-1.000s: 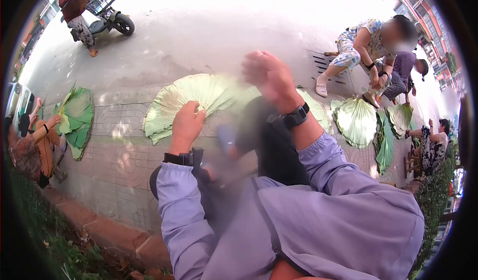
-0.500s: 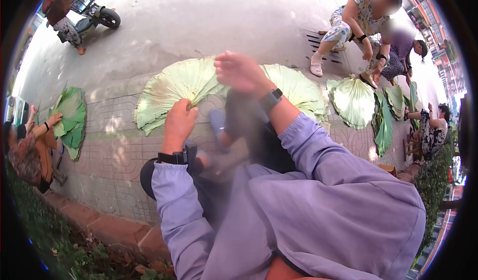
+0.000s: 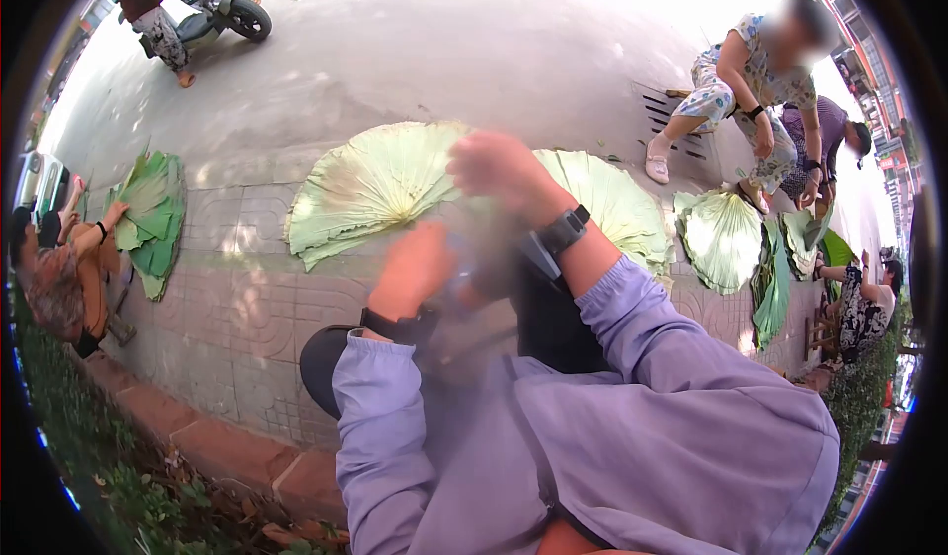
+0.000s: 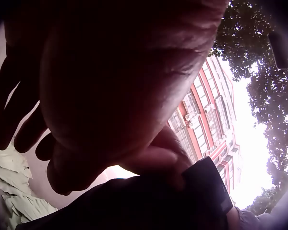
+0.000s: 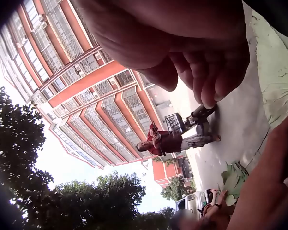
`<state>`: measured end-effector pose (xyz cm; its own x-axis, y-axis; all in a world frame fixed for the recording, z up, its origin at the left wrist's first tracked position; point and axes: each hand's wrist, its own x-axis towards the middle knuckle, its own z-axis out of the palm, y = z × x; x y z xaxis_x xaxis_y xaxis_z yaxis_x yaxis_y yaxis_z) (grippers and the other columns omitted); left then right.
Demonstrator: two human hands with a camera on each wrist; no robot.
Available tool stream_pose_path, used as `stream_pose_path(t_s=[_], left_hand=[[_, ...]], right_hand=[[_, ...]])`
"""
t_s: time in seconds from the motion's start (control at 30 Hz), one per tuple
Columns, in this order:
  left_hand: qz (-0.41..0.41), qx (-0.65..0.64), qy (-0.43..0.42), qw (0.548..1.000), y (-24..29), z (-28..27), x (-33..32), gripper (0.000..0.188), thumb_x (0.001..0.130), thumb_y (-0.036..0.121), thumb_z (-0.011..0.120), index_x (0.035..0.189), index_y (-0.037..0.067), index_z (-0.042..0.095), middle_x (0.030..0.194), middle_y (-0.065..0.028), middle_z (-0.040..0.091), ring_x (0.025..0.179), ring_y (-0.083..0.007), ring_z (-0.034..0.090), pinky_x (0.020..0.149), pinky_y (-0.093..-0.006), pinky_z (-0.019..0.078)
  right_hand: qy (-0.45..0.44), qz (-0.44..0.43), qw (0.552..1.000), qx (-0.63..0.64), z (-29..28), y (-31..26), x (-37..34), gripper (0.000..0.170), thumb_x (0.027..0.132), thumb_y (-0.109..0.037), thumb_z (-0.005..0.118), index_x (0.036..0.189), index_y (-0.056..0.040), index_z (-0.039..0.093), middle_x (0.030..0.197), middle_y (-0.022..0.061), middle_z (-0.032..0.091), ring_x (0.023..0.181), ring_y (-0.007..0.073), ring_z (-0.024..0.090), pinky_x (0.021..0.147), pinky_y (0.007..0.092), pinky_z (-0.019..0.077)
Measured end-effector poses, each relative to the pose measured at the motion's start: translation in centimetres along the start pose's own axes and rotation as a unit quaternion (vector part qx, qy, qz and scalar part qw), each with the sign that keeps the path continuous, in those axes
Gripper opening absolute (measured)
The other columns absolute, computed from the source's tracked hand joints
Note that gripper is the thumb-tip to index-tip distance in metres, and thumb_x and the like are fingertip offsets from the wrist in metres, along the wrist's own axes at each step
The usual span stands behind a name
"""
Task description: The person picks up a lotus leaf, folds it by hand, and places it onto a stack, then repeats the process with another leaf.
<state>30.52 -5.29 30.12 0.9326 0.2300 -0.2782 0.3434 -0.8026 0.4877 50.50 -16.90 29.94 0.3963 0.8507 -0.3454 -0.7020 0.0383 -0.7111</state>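
In the head view, my blurred left hand (image 3: 415,264) is raised above the lap, holding nothing visible. Higher and to its right, my right hand (image 3: 504,170) hangs in the air, its fingers loosely bent. Beyond the hands, a fan of pale green leaves (image 3: 370,190) lies on the paving, with another leaf pile (image 3: 607,204) to the right. The left wrist view has the left hand (image 4: 110,86) dark and close, fingers spread a little. Bent fingers of the right hand (image 5: 182,38) fill the top of the right wrist view, above part of the other arm (image 5: 264,187).
At the right, a person in floral clothes (image 3: 780,71) sits by more leaves (image 3: 719,239). Another person (image 3: 59,278) at far left touches green leaves (image 3: 153,219). A scooter (image 3: 212,22) stands at upper left. A brick edging (image 3: 217,451) borders the plants.
The left hand has moved right, away from in front of the leaf fan's lower edge. The right hand is lower than one second ago, and its fingers are more bent. The view has shifted slightly.
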Motion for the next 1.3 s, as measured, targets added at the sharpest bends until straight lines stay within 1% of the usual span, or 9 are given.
stream_pose_path(t_s=[0.1, 0.17, 0.23, 0.33, 0.53, 0.63, 0.8, 1.03, 1.3], left_hand=[[0.011, -0.002, 0.004, 1.0, 0.1, 0.1, -0.3, 0.037, 0.091, 0.029, 0.07, 0.115, 0.002, 0.064, 0.113, -0.0212, 0.066, 0.108, -0.0412, 0.064, 0.089, -0.0498, 0.0519], [0.019, -0.002, 0.008, 1.0, -0.1, 0.4, -0.2, 0.035, 0.091, 0.028, 0.07, 0.113, 0.003, 0.064, 0.113, -0.0208, 0.066, 0.107, -0.0412, 0.064, 0.089, -0.0504, 0.0518], [0.023, -0.005, 0.007, 1.0, -0.3, 0.9, 0.1, 0.032, 0.09, 0.027, 0.069, 0.111, 0.003, 0.063, 0.113, -0.0206, 0.066, 0.107, -0.0414, 0.064, 0.089, -0.0509, 0.0516], [0.055, -0.003, 0.017, 0.998, 1.0, -0.4, -0.7, 0.031, 0.09, 0.028, 0.068, 0.108, 0.003, 0.063, 0.112, -0.0206, 0.066, 0.105, -0.0418, 0.064, 0.088, -0.0514, 0.0517], [0.075, 0.006, -0.017, 0.997, 2.1, -2.5, -1.2, 0.031, 0.091, 0.026, 0.065, 0.111, 0.003, 0.064, 0.111, -0.0199, 0.067, 0.105, -0.0412, 0.065, 0.088, -0.0515, 0.0518], [0.131, -0.044, 0.096, 0.986, 2.3, -2.3, -2.0, 0.03, 0.089, 0.022, 0.063, 0.112, 0.003, 0.064, 0.11, -0.0194, 0.067, 0.104, -0.0401, 0.065, 0.086, -0.0506, 0.0524], [0.129, -0.023, 0.11, 0.985, -2.0, 4.3, 1.3, 0.026, 0.088, 0.023, 0.066, 0.104, 0.003, 0.066, 0.102, -0.0209, 0.067, 0.096, -0.0394, 0.067, 0.081, -0.0525, 0.0518], [0.103, -0.031, 0.072, 0.992, -0.8, 1.9, -0.4, 0.026, 0.089, 0.022, 0.07, 0.106, 0.003, 0.066, 0.101, -0.021, 0.066, 0.096, -0.0392, 0.067, 0.08, -0.0526, 0.0522], [0.12, -0.028, 0.109, 0.986, -0.3, 1.3, -1.0, 0.025, 0.087, 0.024, 0.068, 0.103, 0.004, 0.065, 0.098, -0.0169, 0.065, 0.093, -0.0371, 0.064, 0.081, -0.0502, 0.0509]], right_hand=[[0.02, -0.063, 0.978, -0.196, 0.3, 0.4, 0.0, 0.025, 0.1, -0.026, 0.062, 0.109, -0.0024, 0.064, 0.094, 0.0075, 0.07, 0.081, 0.0161, 0.066, 0.078, 0.0323, 0.0546], [0.028, -0.082, 0.963, -0.257, 0.7, 0.7, -0.4, 0.027, 0.1, -0.028, 0.063, 0.108, -0.0031, 0.065, 0.094, 0.0069, 0.071, 0.082, 0.0156, 0.067, 0.078, 0.0322, 0.0545], [0.046, -0.058, 0.974, -0.215, 1.5, 0.4, -1.1, 0.027, 0.099, -0.03, 0.065, 0.107, -0.0036, 0.065, 0.093, 0.0063, 0.071, 0.082, 0.0152, 0.067, 0.078, 0.032, 0.0544], [0.084, -0.029, 0.958, -0.272, 3.0, -0.2, -1.8, 0.027, 0.099, -0.029, 0.064, 0.107, -0.0035, 0.066, 0.092, 0.0059, 0.071, 0.084, 0.0152, 0.067, 0.078, 0.0325, 0.0542], [0.064, -0.031, 0.948, -0.311, 3.9, -0.4, -2.1, 0.029, 0.099, -0.028, 0.064, 0.108, -0.0007, 0.066, 0.095, 0.0059, 0.069, 0.085, 0.0145, 0.065, 0.078, 0.0315, 0.0525], [0.058, -0.039, 0.957, -0.282, 3.8, -0.2, -2.2, 0.024, 0.099, -0.023, 0.066, 0.11, -0.0013, 0.068, 0.092, 0.0047, 0.068, 0.081, 0.0149, 0.064, 0.074, 0.0314, 0.053], [0.067, -0.01, 0.953, -0.295, 3.6, -0.3, -1.3, 0.02, 0.102, -0.024, 0.064, 0.106, -0.005, 0.067, 0.09, 0.0049, 0.069, 0.077, 0.0113, 0.066, 0.07, 0.0263, 0.0535], [0.072, -0.003, 0.948, -0.31, 3.5, -0.3, -1.0, 0.026, 0.099, -0.027, 0.065, 0.109, -0.0029, 0.067, 0.093, 0.0076, 0.07, 0.08, 0.0156, 0.067, 0.071, 0.0291, 0.0538], [0.073, 0.0, 0.947, -0.314, 3.6, -0.4, -0.9, 0.025, 0.099, -0.026, 0.065, 0.109, -0.0029, 0.066, 0.092, 0.007, 0.069, 0.08, 0.0149, 0.067, 0.07, 0.0289, 0.0537]])
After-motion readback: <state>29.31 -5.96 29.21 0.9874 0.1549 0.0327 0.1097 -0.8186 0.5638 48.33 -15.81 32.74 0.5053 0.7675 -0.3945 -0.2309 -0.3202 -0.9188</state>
